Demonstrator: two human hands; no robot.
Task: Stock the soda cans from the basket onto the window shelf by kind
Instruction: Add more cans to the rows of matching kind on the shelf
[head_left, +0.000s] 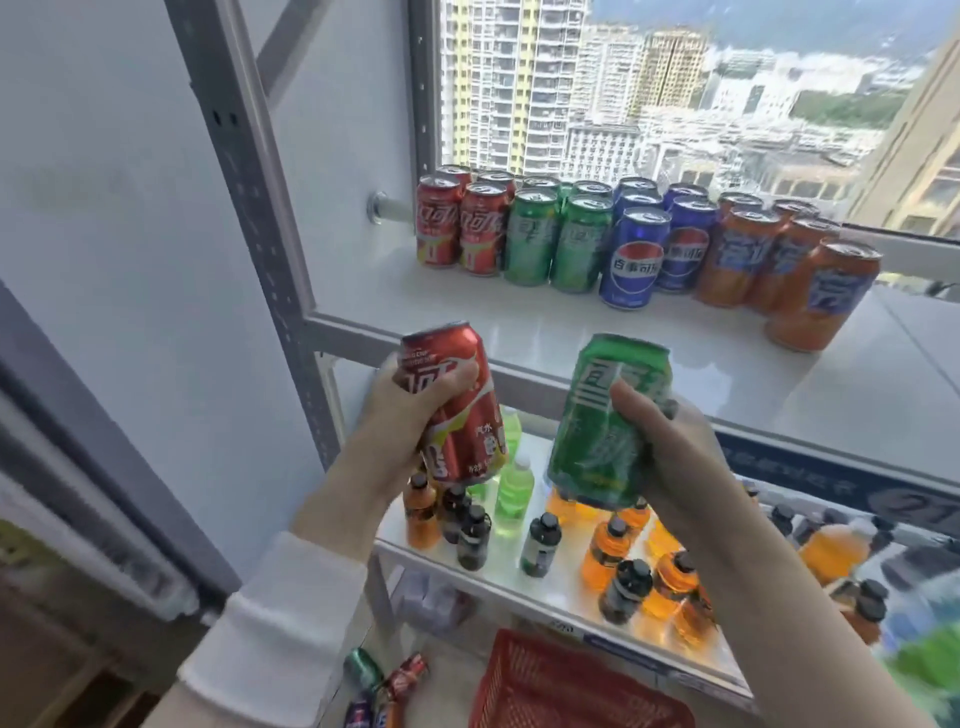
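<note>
My left hand (400, 410) grips a red cola can (457, 415), held upright just below the front edge of the white window shelf (623, 343). My right hand (670, 447) grips a green soda can (602, 421) beside it. At the back of the shelf the cans stand in groups by kind: red cola cans (462, 223) on the left, then green cans (556, 239), blue cola cans (654, 249) and orange cans (789, 270) on the right. The red basket (566, 686) sits on the floor below.
A grey metal rack post (254, 171) rises at the left of the shelf. The lower shelf (498, 571) carries several small bottles of orange, green and dark drink. A few loose cans (384, 686) lie on the floor left of the basket.
</note>
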